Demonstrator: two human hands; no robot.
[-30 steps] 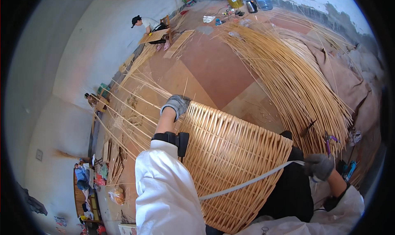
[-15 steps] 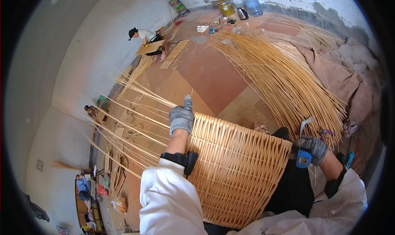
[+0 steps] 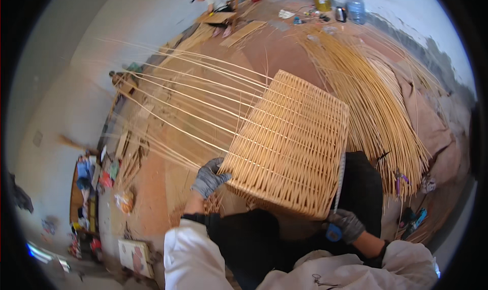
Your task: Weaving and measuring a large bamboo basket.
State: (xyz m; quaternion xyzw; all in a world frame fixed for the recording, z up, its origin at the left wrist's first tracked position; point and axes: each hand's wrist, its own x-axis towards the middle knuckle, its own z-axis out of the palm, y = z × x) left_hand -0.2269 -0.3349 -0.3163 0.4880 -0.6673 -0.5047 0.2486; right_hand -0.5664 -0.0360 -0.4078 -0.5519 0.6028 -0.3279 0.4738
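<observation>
The left hand, in a grey glove, is closed on the near left corner of the basket, though how firmly it presses cannot be told, since part of the hold is hidden. The right hand, gloved too, is curled around a blue tape measure, just beyond the basket's near right corner. The metal strip comes up out of it and runs alongside the basket's right edge, pointing away from the person. The basket lies tilted before the knees, up and to the right from the left hand and up and to the left from the right. Its longer sides seem to run away from the person, leaning right; the left hand is touching it, while contact by the right is unclear. From its left edge, long loose canes fan out leftward over the floor. Farther right lie a big bundle of canes and purple-handled pliers.
</observation>
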